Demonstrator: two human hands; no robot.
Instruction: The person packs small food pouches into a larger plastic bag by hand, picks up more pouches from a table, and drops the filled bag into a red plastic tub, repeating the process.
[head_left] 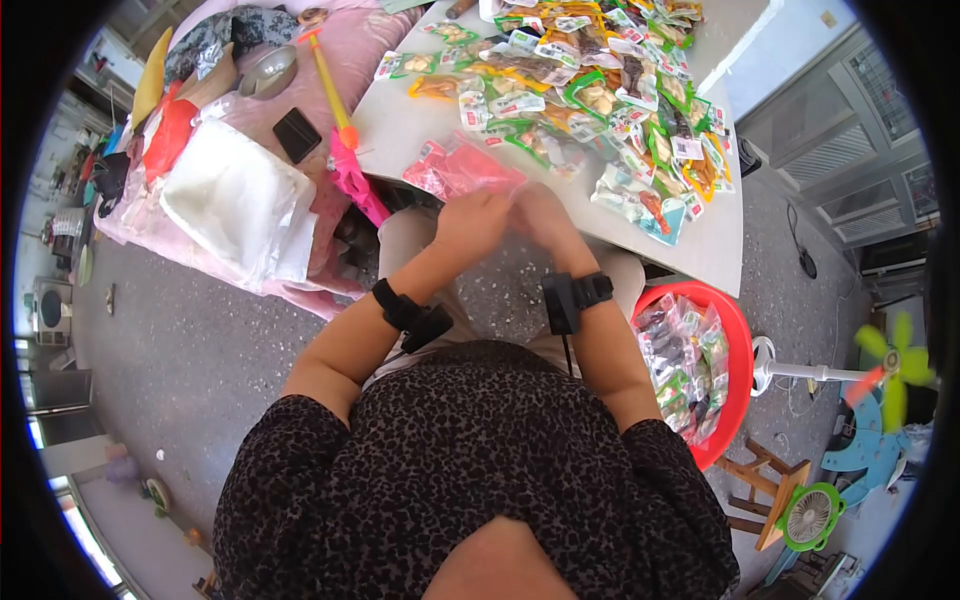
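My left hand [470, 222] and my right hand [540, 215] meet at the near edge of a white table [400, 125]. Together they grip a clear red plastic bag [458, 168] that lies partly on the table in front of them. Each wrist carries a black band with a small device. Beyond the bag a big heap of small snack packets [590, 85] in green, orange and white wrappers covers the table's far and right part.
A red basin [738, 350] filled with more packets stands on the floor at my right. To the left is a pink-covered surface [345, 50] with a white sack [240, 200], a metal bowl, a black box and an orange-pink toy stick. A fan stands at right.
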